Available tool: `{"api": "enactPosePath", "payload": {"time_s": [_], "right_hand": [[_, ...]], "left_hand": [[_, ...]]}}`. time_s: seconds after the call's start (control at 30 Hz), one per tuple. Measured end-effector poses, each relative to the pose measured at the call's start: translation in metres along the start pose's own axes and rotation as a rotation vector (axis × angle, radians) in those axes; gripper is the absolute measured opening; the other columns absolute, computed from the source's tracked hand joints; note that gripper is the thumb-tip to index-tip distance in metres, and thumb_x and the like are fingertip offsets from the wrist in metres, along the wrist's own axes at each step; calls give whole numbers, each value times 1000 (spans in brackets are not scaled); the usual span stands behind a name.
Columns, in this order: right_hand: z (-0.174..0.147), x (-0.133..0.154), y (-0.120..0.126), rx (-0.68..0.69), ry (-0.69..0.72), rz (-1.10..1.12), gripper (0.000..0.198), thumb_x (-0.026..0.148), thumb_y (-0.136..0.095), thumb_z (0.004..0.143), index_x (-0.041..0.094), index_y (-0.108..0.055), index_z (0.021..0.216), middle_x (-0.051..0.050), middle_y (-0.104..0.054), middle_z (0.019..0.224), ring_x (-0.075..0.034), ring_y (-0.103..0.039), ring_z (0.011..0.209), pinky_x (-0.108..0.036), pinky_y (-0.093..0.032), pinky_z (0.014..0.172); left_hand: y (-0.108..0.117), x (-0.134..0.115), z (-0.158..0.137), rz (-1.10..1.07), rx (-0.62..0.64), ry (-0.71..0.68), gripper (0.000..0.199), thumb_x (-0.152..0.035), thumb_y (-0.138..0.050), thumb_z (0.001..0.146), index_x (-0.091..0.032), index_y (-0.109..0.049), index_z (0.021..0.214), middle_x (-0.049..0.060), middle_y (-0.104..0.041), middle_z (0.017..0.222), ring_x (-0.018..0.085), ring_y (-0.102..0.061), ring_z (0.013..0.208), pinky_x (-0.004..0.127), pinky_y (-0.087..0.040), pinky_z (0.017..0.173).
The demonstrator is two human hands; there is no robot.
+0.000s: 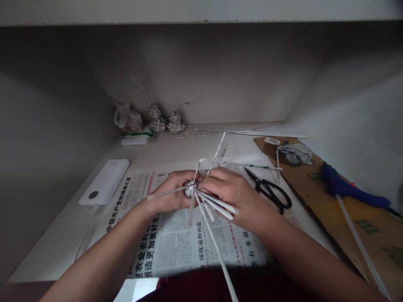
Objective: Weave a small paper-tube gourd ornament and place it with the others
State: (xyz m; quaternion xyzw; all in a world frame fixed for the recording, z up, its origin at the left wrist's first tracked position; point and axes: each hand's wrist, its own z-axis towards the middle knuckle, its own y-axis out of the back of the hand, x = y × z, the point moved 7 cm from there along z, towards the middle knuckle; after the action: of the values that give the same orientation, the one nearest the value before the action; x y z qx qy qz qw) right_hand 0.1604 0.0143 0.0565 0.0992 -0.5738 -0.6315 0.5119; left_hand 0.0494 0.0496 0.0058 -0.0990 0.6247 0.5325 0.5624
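Observation:
Between my two hands is a small woven paper piece (190, 189), with several rolled paper strips (217, 247) fanning out from it. My left hand (171, 191) is wrapped round its left side. My right hand (225, 186) closes on the strips at the right, its fingertips at the middle of the weave; which strip they pinch is partly hidden. One bent strip (242, 163) rises from the piece and runs off to the right. Newspaper (176, 243) lies under both hands. Just right of my right hand rest black-handled scissors (269, 191), blades partly apart.
Two woven gourd shapes (158, 119) stand at the back beside a plastic bag (127, 118) and a tissue pack (137, 136). Loose paper rods (245, 133) lie along the back. A white power bank (104, 182) is at left. Cardboard (349, 226) at right bears a blue glue gun (352, 186).

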Motion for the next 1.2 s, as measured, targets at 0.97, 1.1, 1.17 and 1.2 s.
{"api": "enactPosePath", "payload": {"time_s": [0.97, 1.1, 1.17, 1.2], "right_hand": [[-2, -3, -1, -92, -42, 8, 11, 15, -51, 86, 19, -58, 92, -5, -58, 87, -17, -51, 80, -29, -41, 71], [-5, -3, 8, -189, -28, 25, 19, 12, -55, 80, 19, -57, 98, -5, -60, 88, -18, -53, 82, -30, -42, 74], [-5, 1, 6, -160, 15, 11, 16, 12, -55, 80, 18, -59, 94, -5, -59, 86, -18, -52, 81, -30, -42, 73], [-4, 3, 5, -140, 30, 4, 14, 13, -55, 80, 17, -60, 93, -5, -58, 85, -18, -51, 80, -31, -42, 73]], "left_hand": [[2, 2, -2, -62, -11, 32, 22, -20, -70, 68, -16, -57, 85, -3, -55, 73, 11, -50, 66, 22, -43, 59], [3, 3, -2, -61, -26, 44, 24, -19, -71, 67, -16, -58, 87, -4, -56, 72, 10, -49, 65, 21, -42, 57], [3, 2, -1, -41, -15, 35, 25, -20, -71, 66, -16, -59, 88, -3, -57, 73, 10, -49, 66, 21, -42, 58], [3, 2, -1, -27, -12, 28, 25, -20, -72, 66, -16, -59, 87, -3, -57, 74, 11, -49, 66, 21, -42, 59]]}}
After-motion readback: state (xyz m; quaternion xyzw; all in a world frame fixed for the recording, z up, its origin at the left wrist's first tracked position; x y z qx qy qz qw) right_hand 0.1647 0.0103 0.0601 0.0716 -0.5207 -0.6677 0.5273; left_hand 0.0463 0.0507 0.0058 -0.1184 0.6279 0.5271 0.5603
